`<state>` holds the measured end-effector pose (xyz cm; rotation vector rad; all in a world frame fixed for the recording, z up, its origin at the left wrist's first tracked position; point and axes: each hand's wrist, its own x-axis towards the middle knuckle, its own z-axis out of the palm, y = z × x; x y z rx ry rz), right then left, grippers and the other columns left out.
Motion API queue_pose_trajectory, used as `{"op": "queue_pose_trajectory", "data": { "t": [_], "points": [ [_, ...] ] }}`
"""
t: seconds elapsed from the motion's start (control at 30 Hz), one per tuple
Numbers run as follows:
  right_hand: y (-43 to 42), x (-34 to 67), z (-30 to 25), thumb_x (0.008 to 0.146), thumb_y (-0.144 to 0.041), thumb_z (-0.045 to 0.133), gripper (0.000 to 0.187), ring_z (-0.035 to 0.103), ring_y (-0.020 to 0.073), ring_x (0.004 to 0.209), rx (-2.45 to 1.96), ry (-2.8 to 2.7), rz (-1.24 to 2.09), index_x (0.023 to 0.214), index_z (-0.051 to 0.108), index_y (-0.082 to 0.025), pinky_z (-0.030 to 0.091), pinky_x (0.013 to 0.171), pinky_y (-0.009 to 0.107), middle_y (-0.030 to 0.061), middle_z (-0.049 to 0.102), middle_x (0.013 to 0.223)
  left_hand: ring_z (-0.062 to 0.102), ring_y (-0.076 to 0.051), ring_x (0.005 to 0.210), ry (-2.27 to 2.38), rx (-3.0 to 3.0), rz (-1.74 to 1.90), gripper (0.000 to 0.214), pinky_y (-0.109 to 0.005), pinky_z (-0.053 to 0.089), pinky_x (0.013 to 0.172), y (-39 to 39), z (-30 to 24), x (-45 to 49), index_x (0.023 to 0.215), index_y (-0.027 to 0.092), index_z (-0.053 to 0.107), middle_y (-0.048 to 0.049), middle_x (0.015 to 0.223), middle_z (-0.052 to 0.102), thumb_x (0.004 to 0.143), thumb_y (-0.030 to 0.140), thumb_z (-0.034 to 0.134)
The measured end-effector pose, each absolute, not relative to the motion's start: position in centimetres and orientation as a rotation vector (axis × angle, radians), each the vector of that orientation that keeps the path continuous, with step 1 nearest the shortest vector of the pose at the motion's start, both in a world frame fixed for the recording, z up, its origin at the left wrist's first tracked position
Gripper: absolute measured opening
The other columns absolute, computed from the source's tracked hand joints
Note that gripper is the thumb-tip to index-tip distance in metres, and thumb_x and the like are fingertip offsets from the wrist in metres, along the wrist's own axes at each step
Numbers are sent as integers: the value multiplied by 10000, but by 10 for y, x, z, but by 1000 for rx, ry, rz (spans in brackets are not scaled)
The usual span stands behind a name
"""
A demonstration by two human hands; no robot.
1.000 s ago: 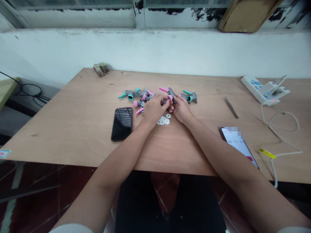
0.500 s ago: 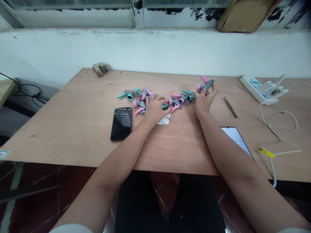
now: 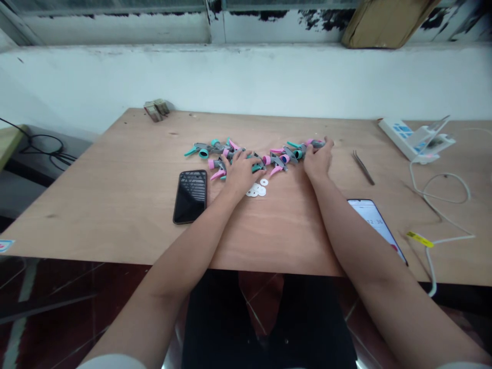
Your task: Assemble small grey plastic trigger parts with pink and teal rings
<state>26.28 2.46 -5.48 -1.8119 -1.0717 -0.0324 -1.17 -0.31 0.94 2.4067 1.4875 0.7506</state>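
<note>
A loose row of small grey spray trigger heads [image 3: 215,149] with pink or teal levers and caps lies across the middle of the wooden table [image 3: 115,174]. My left hand [image 3: 239,173] rests on the middle of the row, fingers curled round a grey and teal trigger head [image 3: 257,165]. My right hand [image 3: 317,160] is low at the right end of the row, its fingers on a grey and pink trigger head [image 3: 315,143] that touches the table. Several white washers [image 3: 257,190] lie just in front of my left hand.
A dark phone [image 3: 189,196] lies left of my left arm, and a lit phone [image 3: 374,221] right of my right arm. Tweezers [image 3: 363,167], a white power strip [image 3: 408,137], a white cable [image 3: 442,205] with a yellow tag [image 3: 419,239] occupy the right. Small blocks [image 3: 156,109] sit far left.
My right hand carried a pink and grey trigger head up and right, then lowered it onto the right end of the row. My left hand slid onto the pile and took a teal one.
</note>
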Motion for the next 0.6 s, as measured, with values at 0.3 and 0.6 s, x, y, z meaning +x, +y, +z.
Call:
{"op": "queue_pose_trajectory", "data": {
  "t": [0.3, 0.6],
  "points": [
    [-2, 210, -16, 971, -413, 557, 292, 617, 347, 1122, -1429, -1635, -126, 1126, 704, -214, 420, 1110, 584, 142, 705, 1081, 433, -379, 1501, 1583, 2365, 842, 449, -717, 28, 1287, -3, 8, -16, 1364, 312, 672, -128, 1582, 534, 921, 343, 735],
    [-13, 167, -15, 938, -353, 630, 277, 582, 360, 1230, -1260, -1960, -113, 1176, 738, -260, 323, 1193, 629, 112, 713, 1198, 486, -372, 1448, 1710, 2344, 855, 514, -679, 86, 1292, -4, 11, -18, 1431, 286, 587, -132, 1463, 645, 936, 378, 688]
  ]
}}
